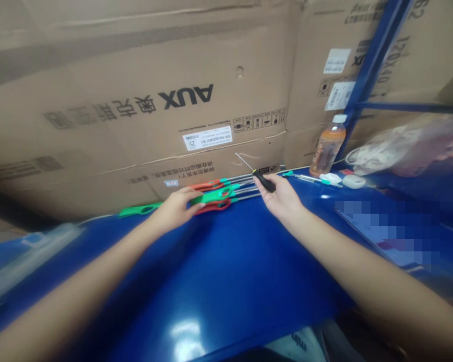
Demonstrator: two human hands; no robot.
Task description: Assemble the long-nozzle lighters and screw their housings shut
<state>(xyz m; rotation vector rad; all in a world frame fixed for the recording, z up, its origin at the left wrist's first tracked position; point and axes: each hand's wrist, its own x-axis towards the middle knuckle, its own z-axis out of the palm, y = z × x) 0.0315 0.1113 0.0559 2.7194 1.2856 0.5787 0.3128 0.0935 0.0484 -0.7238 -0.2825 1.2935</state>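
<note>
My right hand (281,197) is closed around the black handle of a screwdriver (265,181), whose thin metal shaft points up and left toward the carton. My left hand (176,208) grips a green plastic handle (215,196) with a loop-shaped hole at its end. Metal rods run rightward from this handle and from the orange-red handles (213,207) lying beside it. Another green handle (140,210) lies to the left of my left hand, against the foot of the carton. Under my fingers, part of the gripped handle is hidden.
A large AUX carton (117,60) walls off the back of the blue tabletop (226,271). An orange drink bottle (327,146) stands at the right, near a blue metal post (373,60). Plastic bags (396,146) lie behind it. A sheet (385,236), partly pixelated, rests on the right.
</note>
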